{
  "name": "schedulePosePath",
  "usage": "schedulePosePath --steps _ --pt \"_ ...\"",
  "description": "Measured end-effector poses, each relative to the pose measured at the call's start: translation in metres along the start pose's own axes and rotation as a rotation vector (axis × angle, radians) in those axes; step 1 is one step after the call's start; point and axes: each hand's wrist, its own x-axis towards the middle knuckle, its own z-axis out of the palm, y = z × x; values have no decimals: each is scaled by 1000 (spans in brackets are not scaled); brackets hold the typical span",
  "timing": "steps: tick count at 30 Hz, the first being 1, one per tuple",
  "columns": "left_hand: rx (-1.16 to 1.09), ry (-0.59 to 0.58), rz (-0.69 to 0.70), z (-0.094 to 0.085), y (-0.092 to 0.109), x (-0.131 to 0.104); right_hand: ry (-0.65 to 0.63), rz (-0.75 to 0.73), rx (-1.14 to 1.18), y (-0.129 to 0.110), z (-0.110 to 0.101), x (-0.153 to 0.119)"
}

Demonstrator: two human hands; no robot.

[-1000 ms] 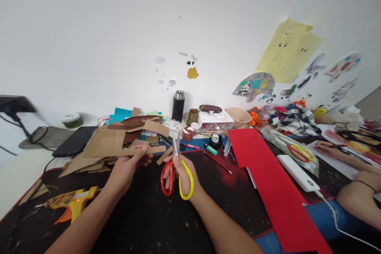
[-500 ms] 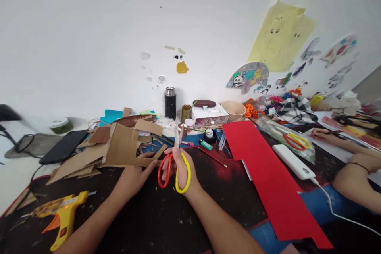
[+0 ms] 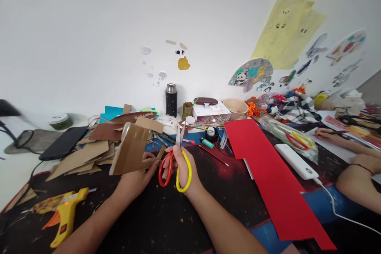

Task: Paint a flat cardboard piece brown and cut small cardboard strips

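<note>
Scissors (image 3: 183, 171) with one red and one yellow handle are in my right hand (image 3: 190, 168), blades pointing up and slightly parted. My left hand (image 3: 138, 176) grips a piece of brown cardboard (image 3: 130, 149) at its lower right, thumb in front. The cardboard is tilted up and partly hides the fingers behind it. A narrow cardboard strip (image 3: 160, 152) sticks up between my two hands. The blades stand just right of that strip, apart from the cardboard piece.
Cardboard scraps (image 3: 80, 158) are piled at left, behind a yellow glue gun (image 3: 67, 210). Red card (image 3: 274, 182) lies at right beside a white power bank (image 3: 296, 161) with a cable. A black flask (image 3: 171, 101) stands near the wall. Another person's arm (image 3: 361, 170) rests at far right.
My left hand has turned and lifted the cardboard piece, which now stands more upright and nearer me. My right hand with the scissors has barely moved. The view has shifted slightly.
</note>
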Motion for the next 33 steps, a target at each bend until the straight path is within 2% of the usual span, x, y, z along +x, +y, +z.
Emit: schedulePosePath --steps 7,15,19,23,28,33 --pt "-187 5 -124 -3 9 1 5 19 -13 0 0 0" --pt "-428 258 -372 -29 3 16 8 51 -24 0 2 -1" --pt "-479 317 -422 -33 8 14 -25 60 -46 2 3 -2" --pt "-681 329 -502 -33 18 13 -86 67 -96 4 3 -4" --pt "-797 394 -500 -34 23 18 -208 111 -239 9 4 -11" --pt "-749 440 -452 -35 23 18 -275 104 -359 27 1 -13"
